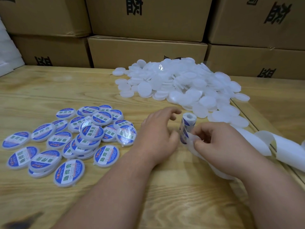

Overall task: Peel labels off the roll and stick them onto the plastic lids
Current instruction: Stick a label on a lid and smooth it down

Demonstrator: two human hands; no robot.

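The labelled lids [71, 172] near the left edge of the table [165, 195] carry round blue-and-white labels with the green characters 助焊膏 across a white centre band; the smaller red and white print on each label is too fine to read. The cardboard boxes [146, 52] stacked behind the table's far edge bear large black printed characters, seen inverted and partly cut off, and cannot be read with certainty. The label roll [188, 128] shows blue print that is blurred and illegible.
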